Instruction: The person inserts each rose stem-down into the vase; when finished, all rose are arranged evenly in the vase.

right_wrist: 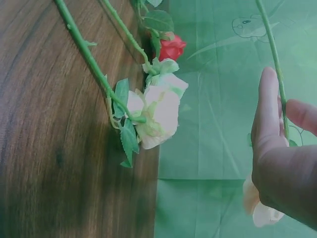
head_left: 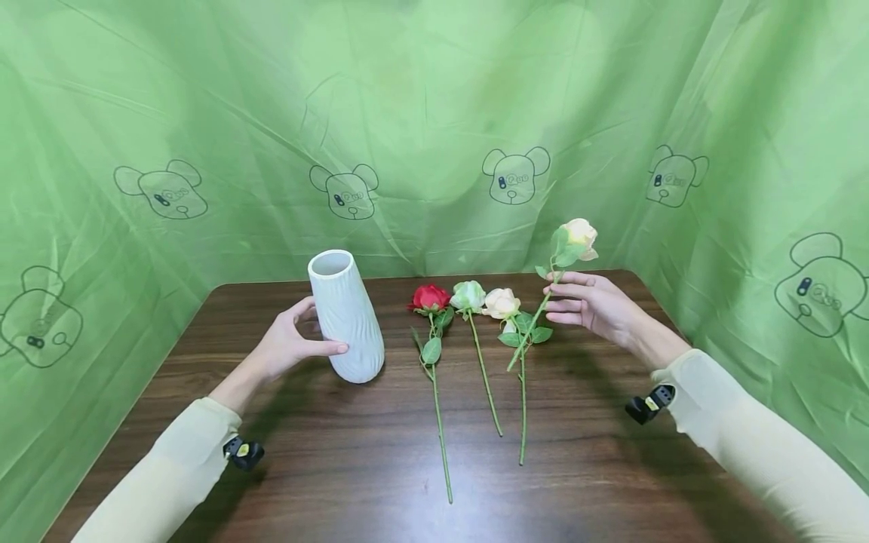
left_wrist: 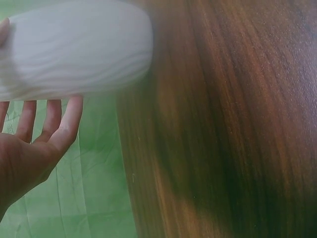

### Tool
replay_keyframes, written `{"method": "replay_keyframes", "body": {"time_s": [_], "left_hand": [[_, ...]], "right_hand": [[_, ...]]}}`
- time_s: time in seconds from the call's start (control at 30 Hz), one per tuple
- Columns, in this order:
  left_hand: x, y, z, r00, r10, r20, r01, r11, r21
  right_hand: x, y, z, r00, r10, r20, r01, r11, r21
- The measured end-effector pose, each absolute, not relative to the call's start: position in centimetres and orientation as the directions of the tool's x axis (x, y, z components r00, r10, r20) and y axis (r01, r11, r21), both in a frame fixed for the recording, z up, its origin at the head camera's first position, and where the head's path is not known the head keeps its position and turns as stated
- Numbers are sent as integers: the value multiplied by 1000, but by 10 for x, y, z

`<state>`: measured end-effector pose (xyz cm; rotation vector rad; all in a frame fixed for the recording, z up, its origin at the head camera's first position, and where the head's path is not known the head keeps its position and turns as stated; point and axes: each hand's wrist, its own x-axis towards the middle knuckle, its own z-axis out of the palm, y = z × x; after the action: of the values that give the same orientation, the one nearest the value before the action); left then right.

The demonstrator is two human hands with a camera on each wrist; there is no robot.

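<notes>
A white vase [head_left: 353,328] with a rippled surface leans slightly left in the head view, its mouth up. My left hand [head_left: 288,343] grips its side, thumb in front and fingers behind. Whether its base touches the table cannot be told. In the left wrist view the vase [left_wrist: 79,49] lies across the fingers. My right hand [head_left: 597,305] pinches the green stem of a pale cream rose [head_left: 580,237], bloom up and stem slanting down to the left. On the table lie a red rose [head_left: 431,297], a pale green rose [head_left: 468,295] and a peach rose [head_left: 502,303].
The brown wooden table [head_left: 326,467] has green cloth [head_left: 421,113] with printed bear heads hanging around its back and sides. The three lying stems point toward the front edge, between the vase and my right hand.
</notes>
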<state>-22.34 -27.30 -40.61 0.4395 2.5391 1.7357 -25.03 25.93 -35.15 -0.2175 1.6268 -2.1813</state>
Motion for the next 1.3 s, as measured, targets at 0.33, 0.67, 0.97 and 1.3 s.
{"method": "replay_keyframes", "body": {"time_s": [0.33, 0.67, 0.97, 1.3], "left_hand": [[-225, -272, -409, -960, 248, 129, 208, 328, 922], [-225, -273, -405, -966, 231, 115, 193, 354, 915], [-225, -274, -406, -962, 245, 117, 201, 350, 915], [-226, -273, -407, -964, 239, 119, 199, 345, 917]], "right_hand": [[-248, 259, -344, -909, -400, -121, 239, -260, -936], [-250, 256, -343, -902, -404, -150, 255, -220, -942], [-247, 245, -333, -902, -416, -118, 240, -253, -937], [-243, 228, -317, -903, -428, -33, 202, -357, -912]]}}
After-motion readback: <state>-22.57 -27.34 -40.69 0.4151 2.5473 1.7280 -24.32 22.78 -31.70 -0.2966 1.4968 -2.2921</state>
